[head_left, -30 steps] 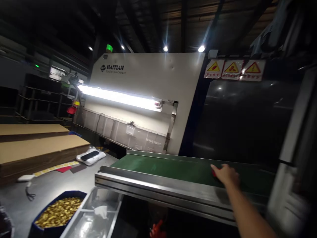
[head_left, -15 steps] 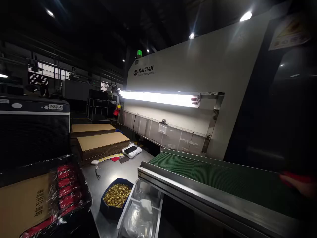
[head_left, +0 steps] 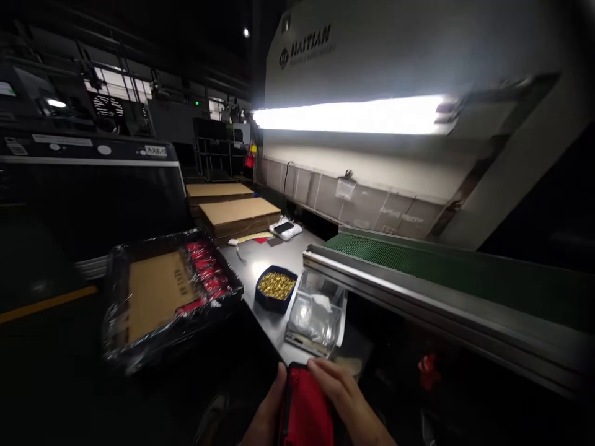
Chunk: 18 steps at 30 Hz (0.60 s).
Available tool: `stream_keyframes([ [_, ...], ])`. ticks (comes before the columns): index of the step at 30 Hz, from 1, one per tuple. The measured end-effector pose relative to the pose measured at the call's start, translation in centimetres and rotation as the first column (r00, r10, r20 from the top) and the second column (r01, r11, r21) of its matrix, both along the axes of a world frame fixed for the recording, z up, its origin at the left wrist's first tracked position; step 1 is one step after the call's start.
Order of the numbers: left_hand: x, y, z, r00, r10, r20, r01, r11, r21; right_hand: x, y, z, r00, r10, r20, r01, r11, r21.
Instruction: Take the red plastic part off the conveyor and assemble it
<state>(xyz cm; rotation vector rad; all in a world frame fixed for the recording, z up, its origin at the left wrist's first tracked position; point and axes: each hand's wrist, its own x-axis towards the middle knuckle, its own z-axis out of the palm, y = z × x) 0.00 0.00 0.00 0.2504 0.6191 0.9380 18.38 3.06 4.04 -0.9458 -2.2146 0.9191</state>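
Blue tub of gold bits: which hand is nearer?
Left. The left hand sits almost straight below the blue tub; the right hand is farther right, both gripping the red piece.

Dim, motion-blurred view with dark warped edges; a glaring tube light (head_left: pixel 353 115) overexposes the machine (head_left: pixel 418 49) face.

The red piece (head_left: pixel 305 414) and both hands run off the bottom edge.

red part (head_left: pixel 307 412) | flat, upright | gripped between both hands, frame bottom
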Motion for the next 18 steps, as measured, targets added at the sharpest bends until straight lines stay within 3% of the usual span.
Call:
stream_keyframes([
  [5, -0.9, -0.7, -1.6, 0.99, 0.001, 0.14, 0.009, 0.998, -0.069, -0.5, -1.0, -2.5, 0.997, 0.008, -0.08, -0.006, 1.0, 0.015],
  [8, -1.3, -1.1, -2.3, 0.979, -0.045, 0.198, 0.062, 0.995, -0.077, 0.1, -0.8, -5.1, 0.981, -0.079, -0.179, 0.052, 0.987, -0.153],
  [10, -1.8, -1.5, -2.9, 0.973, -0.054, 0.225, 0.069, 0.996, -0.063, 1.1, 0.7, -8.0, 0.947, -0.27, -0.176, 0.2, 0.921, -0.335],
  [12, -2.3, -1.7, -3.6, 0.974, -0.032, 0.225, 0.046, 0.997, -0.054, 2.5, 3.2, -11.5, 0.781, -0.623, -0.038, 0.547, 0.712, -0.441],
  [14, -2.6, -1.9, -4.2, 0.979, 0.011, 0.201, 0.001, 0.998, -0.061, 3.8, 6.0, -14.7, 0.557, -0.823, 0.11, 0.784, 0.477, -0.398],
  [16, -2.6, -2.0, -4.8, 0.978, 0.061, 0.2, -0.045, 0.996, -0.081, 4.9, 8.4, -17.3, 0.391, -0.896, 0.211, 0.893, 0.313, -0.324],
  [18, -2.6, -2.1, -5.2, 0.968, 0.076, 0.24, -0.056, 0.995, -0.087, 5.7, 10.1, -19.2, 0.317, -0.906, 0.28, 0.926, 0.232, -0.299],
])
